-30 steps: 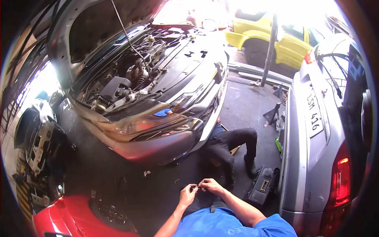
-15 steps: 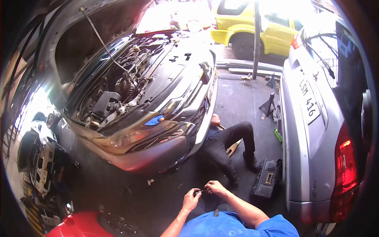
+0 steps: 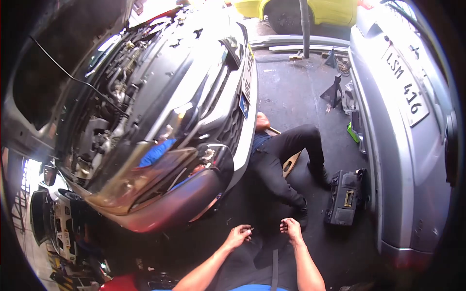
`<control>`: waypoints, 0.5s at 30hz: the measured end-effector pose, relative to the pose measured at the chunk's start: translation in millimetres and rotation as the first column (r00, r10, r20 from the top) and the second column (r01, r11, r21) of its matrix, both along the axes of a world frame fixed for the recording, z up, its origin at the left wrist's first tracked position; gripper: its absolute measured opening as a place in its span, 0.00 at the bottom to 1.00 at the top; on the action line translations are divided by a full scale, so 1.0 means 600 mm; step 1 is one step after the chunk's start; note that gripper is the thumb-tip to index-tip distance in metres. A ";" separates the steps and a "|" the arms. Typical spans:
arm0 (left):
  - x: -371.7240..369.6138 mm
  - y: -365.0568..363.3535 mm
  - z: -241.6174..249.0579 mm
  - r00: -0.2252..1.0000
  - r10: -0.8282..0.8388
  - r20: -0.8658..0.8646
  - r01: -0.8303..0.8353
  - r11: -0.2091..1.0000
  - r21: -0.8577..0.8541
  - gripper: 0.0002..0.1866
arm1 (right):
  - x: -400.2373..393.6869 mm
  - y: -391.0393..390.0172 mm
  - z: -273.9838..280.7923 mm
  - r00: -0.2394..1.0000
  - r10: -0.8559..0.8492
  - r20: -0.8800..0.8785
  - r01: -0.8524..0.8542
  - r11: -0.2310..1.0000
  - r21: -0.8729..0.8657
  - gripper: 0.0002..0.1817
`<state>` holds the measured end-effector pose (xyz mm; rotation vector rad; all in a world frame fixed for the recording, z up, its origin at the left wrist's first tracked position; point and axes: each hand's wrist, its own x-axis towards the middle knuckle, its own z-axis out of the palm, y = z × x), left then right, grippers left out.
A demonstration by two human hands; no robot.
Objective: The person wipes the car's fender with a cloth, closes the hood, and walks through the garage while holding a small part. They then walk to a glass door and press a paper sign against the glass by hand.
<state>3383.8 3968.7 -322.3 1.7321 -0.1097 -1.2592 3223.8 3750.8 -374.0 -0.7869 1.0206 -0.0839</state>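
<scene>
A tiny dark part, too small to make out, is pinched in the fingertips of the person's left hand (image 3: 237,236), held low over the dark workshop floor (image 3: 291,97) just in front of their body. The right hand (image 3: 291,228) hangs near it but apart, fingers loosely curled and seemingly empty, though I cannot tell for sure from here. Both bare forearms reach down from a blue shirt at the bottom edge.

Just beyond the hands, a co-worker in dark trousers (image 3: 279,165) lies on the floor with head and shoulders under the front of the silver car with its bonnet propped open (image 3: 160,111). A black plastic toolbox (image 3: 345,196) sits shut beside that person's feet, close against the rear bumper of the silver car with plate LSM 416 (image 3: 403,121). A black jack stand (image 3: 335,89) stands farther off.

As far as I can judge, nothing is fitted yet: the small part is in hand, well short of either car.
</scene>
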 end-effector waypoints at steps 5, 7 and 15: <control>0.067 -0.078 -0.162 0.983 -0.112 0.148 0.121 0.991 -0.053 0.15 | 0.055 -0.001 -0.243 0.993 0.116 -0.007 -0.116 0.993 0.032 0.09; 0.074 -0.107 -0.224 0.987 -0.086 0.139 0.097 0.993 -0.074 0.12 | 0.085 -0.011 -0.299 0.972 0.216 0.097 -0.207 0.974 -0.087 0.09; 0.147 -0.153 -0.457 0.989 -0.076 0.127 0.087 0.993 -0.084 0.14 | 0.188 -0.036 -0.512 0.816 0.556 0.160 -0.535 0.830 -0.157 0.14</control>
